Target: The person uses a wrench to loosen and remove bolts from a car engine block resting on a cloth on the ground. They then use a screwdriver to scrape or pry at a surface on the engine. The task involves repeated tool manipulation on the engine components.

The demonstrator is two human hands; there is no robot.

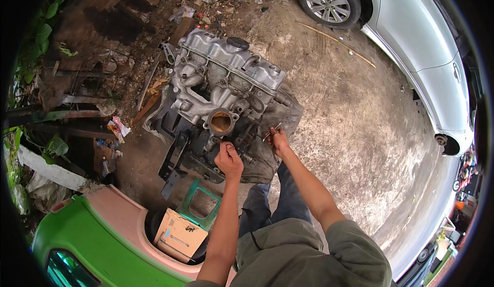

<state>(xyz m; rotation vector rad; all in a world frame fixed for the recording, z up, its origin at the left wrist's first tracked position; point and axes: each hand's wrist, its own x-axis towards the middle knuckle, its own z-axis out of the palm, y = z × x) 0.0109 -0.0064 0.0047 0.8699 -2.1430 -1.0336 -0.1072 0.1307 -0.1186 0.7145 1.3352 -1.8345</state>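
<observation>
A grey metal engine (229,60) stands in front of me, its ribbed top cover and black cap at the far side. On its near side is an intake manifold (193,102) with a round, brown-stained opening (221,122). Just below that opening, my left hand (229,161) is closed with its fingers curled in; whatever they may hold is hidden. My right hand (278,142), farther right beside the engine's lower housing, pinches a slim, shiny metal tool (277,126). The exact kind of tool is too small to tell.
A black bracket (177,156) juts from the engine's left side. Nearer me are a green plastic stool (194,197), a cardboard box (180,233) and a green-and-pink car body (103,235). Debris lies far left. A silver car (417,35) is parked at right.
</observation>
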